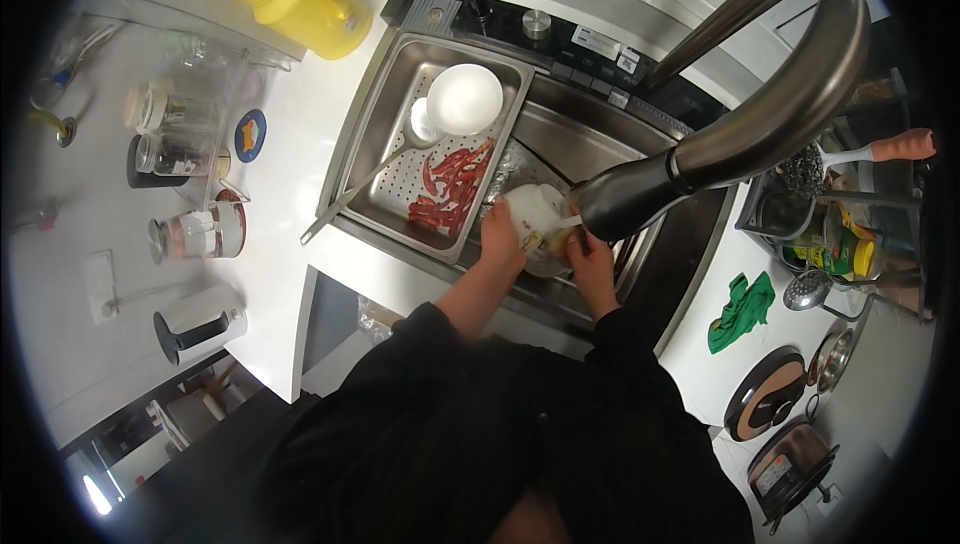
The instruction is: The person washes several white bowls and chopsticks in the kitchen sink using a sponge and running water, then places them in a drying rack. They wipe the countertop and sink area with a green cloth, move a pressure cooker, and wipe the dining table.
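Note:
Over the sink, my left hand (502, 236) grips the left side of a white patterned bowl (532, 225), its thumb near the rim. My right hand (590, 255) is at the bowl's right side, by a short white handle or spoon end (568, 221); its fingers are partly hidden, and what exactly they grip is unclear. The dark faucet head (626, 203) hangs close beside the bowl. To the left, a perforated steel tray (390, 203) holds a white bowl (465, 99), a metal ladle (424, 124) and dried red chilies or similar red strips (454, 188).
A yellow thermos jug (304, 4) stands at the back left. The large curved faucet (795, 94) arches over the sink's right side. On the right counter lie a green cloth (741, 311) and a round pot lid (766, 394), near a utensil rack (780, 221) with a skimmer (808, 290).

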